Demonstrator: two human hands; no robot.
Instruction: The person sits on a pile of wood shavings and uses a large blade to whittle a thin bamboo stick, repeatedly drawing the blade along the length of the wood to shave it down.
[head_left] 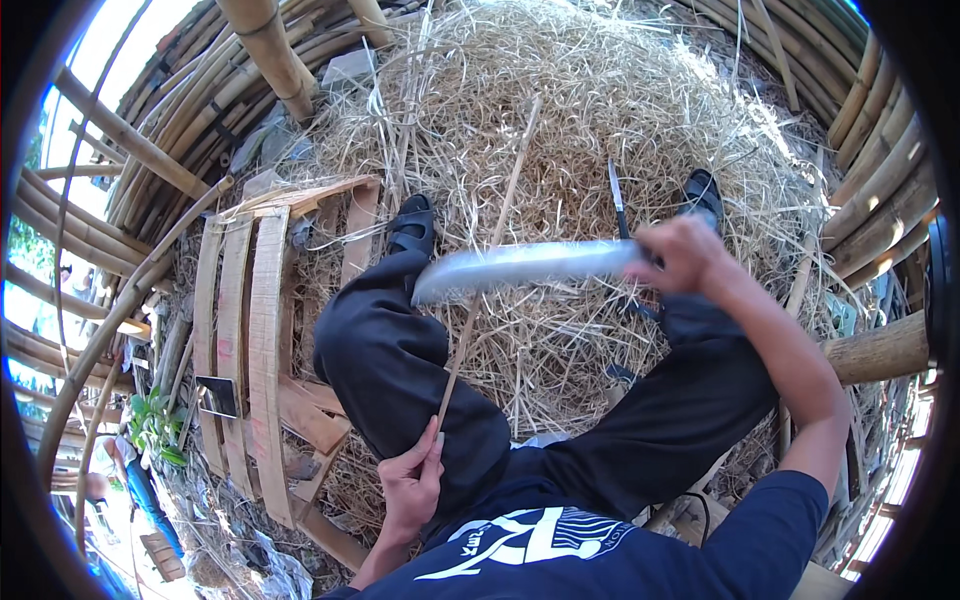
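The thin bamboo strip (487,260) runs up and away from your left hand (412,482), crossing over your left knee and out above the heap of straw-like shavings (600,110) ahead of you. Your left hand pinches its near end between thumb and fingers, low down against your left thigh. Your right hand (683,255) is clenched around the handle of a broad-bladed knife (520,266), and the blade stretches from that hand toward your left, lying across the strip about midway along its length; the blade looks blurred, so you cannot tell whether its edge actually touches the strip. Just beyond your right hand a second, smaller knife (617,200) stands in the shavings, point up. Your feet in dark sandals (412,225) rest on the shavings, one beyond each knee. To the outside of your left hand lies a wooden pallet (250,300) of bowed slats, with a dark phone (217,396) on its near part. Stacked bamboo poles (160,150) ring the space, and a thick log (880,350) sits to the outside of your right arm.
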